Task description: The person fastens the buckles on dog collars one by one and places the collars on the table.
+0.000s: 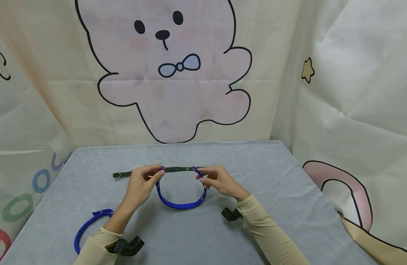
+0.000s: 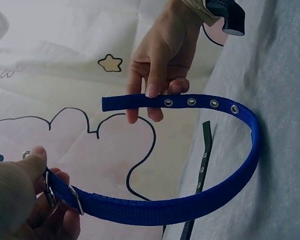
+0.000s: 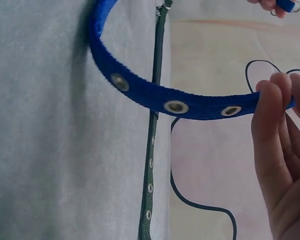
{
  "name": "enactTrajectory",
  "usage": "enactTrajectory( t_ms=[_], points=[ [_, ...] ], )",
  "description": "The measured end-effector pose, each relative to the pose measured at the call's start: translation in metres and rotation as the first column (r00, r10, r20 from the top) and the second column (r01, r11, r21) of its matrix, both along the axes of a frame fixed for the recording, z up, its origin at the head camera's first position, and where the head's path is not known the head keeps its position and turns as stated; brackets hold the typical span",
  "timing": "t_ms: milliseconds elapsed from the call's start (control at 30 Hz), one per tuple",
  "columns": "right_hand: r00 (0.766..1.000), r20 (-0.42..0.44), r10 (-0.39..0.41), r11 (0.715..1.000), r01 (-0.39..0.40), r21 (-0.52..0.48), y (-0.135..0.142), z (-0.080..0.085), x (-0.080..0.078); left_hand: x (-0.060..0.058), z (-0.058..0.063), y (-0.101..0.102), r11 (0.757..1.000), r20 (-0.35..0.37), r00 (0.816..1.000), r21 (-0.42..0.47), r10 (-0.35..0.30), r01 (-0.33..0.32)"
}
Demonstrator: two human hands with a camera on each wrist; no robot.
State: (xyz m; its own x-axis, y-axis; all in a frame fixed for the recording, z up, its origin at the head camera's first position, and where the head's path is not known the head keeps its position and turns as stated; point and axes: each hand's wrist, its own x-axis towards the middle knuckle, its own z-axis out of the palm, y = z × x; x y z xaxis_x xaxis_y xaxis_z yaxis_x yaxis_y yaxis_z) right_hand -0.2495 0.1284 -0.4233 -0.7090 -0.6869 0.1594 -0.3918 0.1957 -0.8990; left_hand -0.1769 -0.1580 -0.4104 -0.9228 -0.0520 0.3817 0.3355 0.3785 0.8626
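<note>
A blue webbing collar (image 1: 181,206) hangs in an open loop between my two hands, above the table. My left hand (image 1: 139,187) pinches its buckle end; the metal buckle (image 2: 50,190) and a metal keeper ring (image 2: 76,200) show in the left wrist view. My right hand (image 1: 224,182) pinches the other end between thumb and fingers. Several metal eyelets (image 3: 176,107) run along that end in the right wrist view. The free tip (image 2: 110,103) sticks out past the right fingers. The two ends are apart.
Behind the hands, a dark green collar (image 1: 122,174) with eyelets lies stretched across the grey-covered table (image 1: 256,158). A second blue collar (image 1: 81,232) lies curled at the left, partly hidden by my left forearm. Printed cloth (image 1: 177,103) stands around the table.
</note>
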Motion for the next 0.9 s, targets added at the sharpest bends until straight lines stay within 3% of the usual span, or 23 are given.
enactTrajectory(
  t_ms=[300,500,700,900],
  points=[
    [0.999,-0.029,-0.042,0.998,0.043,0.047,-0.001,-0.003,0.001,-0.002,-0.004,0.0,0.995,-0.016,1.0,-0.1,0.019,-0.02],
    [0.998,0.003,-0.057,0.998,0.057,0.036,-0.004,-0.004,0.002,-0.001,-0.004,0.001,0.993,-0.022,1.0,-0.115,0.009,-0.012],
    [0.996,-0.052,-0.073,0.995,0.076,0.062,-0.007,-0.005,0.005,0.001,-0.003,0.005,0.993,0.004,1.0,-0.121,0.009,-0.009],
    [0.994,-0.058,-0.098,0.993,0.101,0.063,-0.012,-0.001,0.01,0.002,-0.004,0.007,0.992,0.004,0.999,-0.122,-0.035,0.035]
  ],
)
